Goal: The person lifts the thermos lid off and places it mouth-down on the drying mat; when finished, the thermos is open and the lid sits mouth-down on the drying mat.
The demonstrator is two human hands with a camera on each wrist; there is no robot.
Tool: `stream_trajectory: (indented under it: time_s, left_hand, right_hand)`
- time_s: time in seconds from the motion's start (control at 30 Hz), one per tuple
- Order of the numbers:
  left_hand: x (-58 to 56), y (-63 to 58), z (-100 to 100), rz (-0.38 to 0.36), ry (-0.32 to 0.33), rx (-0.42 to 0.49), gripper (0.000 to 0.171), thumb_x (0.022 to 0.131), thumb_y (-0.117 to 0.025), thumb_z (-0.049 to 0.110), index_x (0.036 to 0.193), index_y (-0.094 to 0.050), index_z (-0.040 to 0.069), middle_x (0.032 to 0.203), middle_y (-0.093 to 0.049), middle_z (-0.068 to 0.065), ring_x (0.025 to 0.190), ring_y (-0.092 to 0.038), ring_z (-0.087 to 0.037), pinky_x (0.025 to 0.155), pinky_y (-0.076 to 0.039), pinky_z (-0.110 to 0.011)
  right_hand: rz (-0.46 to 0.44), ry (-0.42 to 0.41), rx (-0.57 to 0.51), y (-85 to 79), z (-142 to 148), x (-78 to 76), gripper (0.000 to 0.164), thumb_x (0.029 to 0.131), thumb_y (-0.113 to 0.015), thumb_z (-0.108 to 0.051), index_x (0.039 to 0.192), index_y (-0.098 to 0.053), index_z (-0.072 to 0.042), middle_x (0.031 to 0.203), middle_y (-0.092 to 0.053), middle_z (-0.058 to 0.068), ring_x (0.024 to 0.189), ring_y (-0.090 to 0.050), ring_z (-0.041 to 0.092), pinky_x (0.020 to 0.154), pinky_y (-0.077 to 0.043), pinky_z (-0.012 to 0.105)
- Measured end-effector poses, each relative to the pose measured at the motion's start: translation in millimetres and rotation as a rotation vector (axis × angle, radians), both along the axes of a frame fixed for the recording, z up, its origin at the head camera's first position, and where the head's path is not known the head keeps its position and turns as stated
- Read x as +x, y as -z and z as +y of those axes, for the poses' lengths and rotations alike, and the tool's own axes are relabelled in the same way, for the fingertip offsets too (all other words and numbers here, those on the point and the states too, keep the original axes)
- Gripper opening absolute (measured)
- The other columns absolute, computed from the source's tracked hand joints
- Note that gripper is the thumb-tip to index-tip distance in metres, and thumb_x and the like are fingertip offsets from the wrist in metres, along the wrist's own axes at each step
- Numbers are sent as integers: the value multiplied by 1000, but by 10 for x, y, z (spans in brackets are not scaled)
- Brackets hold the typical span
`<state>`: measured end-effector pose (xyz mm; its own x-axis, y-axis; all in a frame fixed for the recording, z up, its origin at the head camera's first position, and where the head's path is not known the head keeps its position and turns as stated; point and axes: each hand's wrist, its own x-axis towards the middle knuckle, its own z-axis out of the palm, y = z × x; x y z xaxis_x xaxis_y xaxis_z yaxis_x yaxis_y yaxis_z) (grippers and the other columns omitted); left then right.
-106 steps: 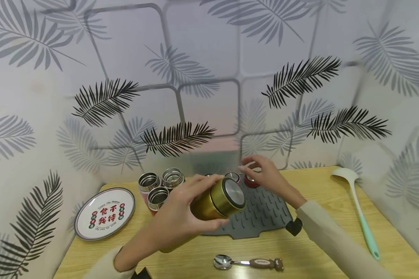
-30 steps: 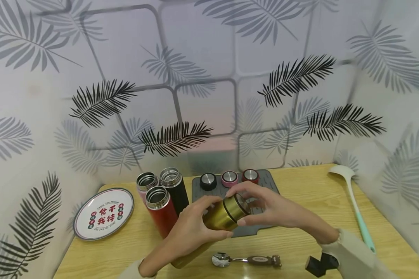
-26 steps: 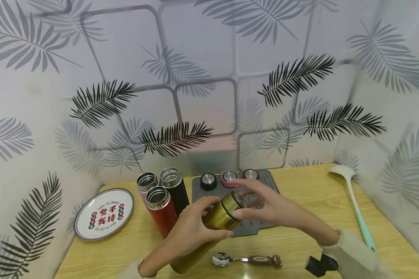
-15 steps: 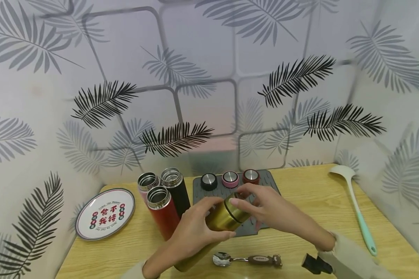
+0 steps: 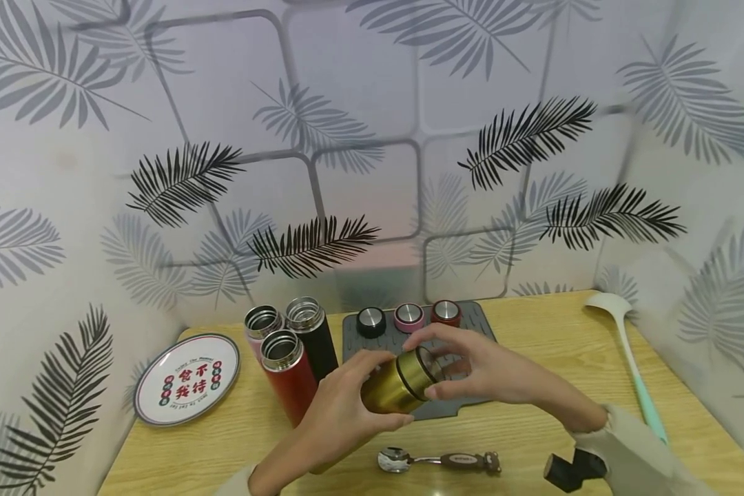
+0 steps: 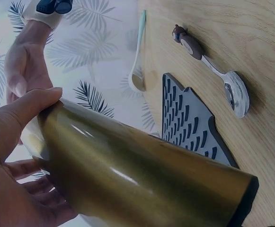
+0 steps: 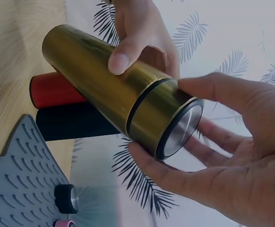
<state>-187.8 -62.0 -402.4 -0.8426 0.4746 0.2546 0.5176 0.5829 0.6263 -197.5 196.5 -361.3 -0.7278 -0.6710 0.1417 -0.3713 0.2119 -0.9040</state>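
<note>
A gold thermos flask (image 5: 381,394) is held tilted above the table, its capped end up and to the right. My left hand (image 5: 341,410) grips the flask's body, with thumb and fingers on opposite sides. With thumb and fingers, my right hand (image 5: 492,368) holds the gold lid (image 7: 163,116), which sits on the flask's mouth with a black ring between them. The lid's steel top faces the right palm in the right wrist view. The flask's lower end is mostly behind the left hand in the head view.
Three lidless flasks, pink (image 5: 254,337), black (image 5: 319,344) and red (image 5: 291,386), stand left. Black (image 5: 370,322), pink (image 5: 409,317) and red (image 5: 446,313) lids lie on a grey mat (image 5: 480,324). Around are a plate (image 5: 155,386), spoon (image 5: 394,460) and ladle (image 5: 632,358).
My right hand has come from the red lid at the back to the gold lid. Over the last second its fingers turn and shift around that lid. The left hand keeps hold of the flask.
</note>
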Motion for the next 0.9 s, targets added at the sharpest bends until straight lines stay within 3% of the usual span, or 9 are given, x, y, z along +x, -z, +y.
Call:
stream_trajectory:
  time_s: [0.1, 0.23, 0.37, 0.47, 0.63, 0.77, 0.9]
  left_hand:
    - [0, 0, -3, -6, 6, 6, 71, 77, -93, 43, 138, -62, 22, 126, -65, 8, 100, -63, -12, 80, -55, -26]
    - [-13, 5, 0, 19, 17, 25, 72, 76, -94, 42, 137, -63, 19, 127, -66, 6, 98, -64, -12, 79, -55, -26]
    - [-16, 26, -4, 39, 12, 23, 73, 75, -94, 43, 136, -63, 17, 126, -67, 4, 98, -64, -12, 79, -55, -26]
    - [-8, 40, 0, 29, 7, 16, 72, 76, -94, 43, 136, -64, 17, 124, -67, 4, 97, -64, -12, 77, -54, -25]
    - [6, 49, 15, 26, 7, 8, 72, 76, -93, 42, 136, -64, 17, 124, -67, 4, 96, -64, -12, 76, -54, -25]
    - [17, 42, 19, 22, -5, -10, 71, 77, -93, 42, 137, -63, 20, 125, -66, 6, 97, -63, -12, 78, -54, -25]
    - [28, 29, 17, 10, -14, -21, 71, 77, -93, 44, 137, -63, 21, 124, -65, 7, 96, -62, -11, 77, -54, -25]
  right_hand:
    - [7, -24, -25, 41, 13, -34, 51, 96, -75, -11, 141, -53, -5, 146, -52, 19, 129, -57, 43, 96, -58, 43]
    - [34, 83, 18, 59, 8, -32, 59, 100, -73, -22, 151, -47, -8, 148, -52, 19, 131, -57, 42, 98, -58, 45]
    - [44, 240, 99, 19, -36, 11, 64, 107, -61, -35, 160, -35, -10, 145, -55, 22, 128, -61, 42, 84, -63, 41]
    - [22, 297, 152, -21, -77, 44, 65, 109, -56, -39, 163, -31, -12, 141, -58, 23, 107, -71, 33, 69, -63, 35]
    - [-3, 293, 236, -49, -123, 74, 63, 107, -57, -44, 157, -42, -9, 136, -62, 20, 64, -69, 19, 58, -60, 34]
    - [-43, 262, 244, -49, -127, 87, 52, 106, -60, -42, 143, -56, -4, 126, -67, 16, 62, -69, 18, 51, -59, 37]
    - [-90, 233, 185, -65, -116, 95, 50, 105, -64, -37, 140, -58, -2, 126, -65, 18, 66, -70, 23, 52, -60, 38]
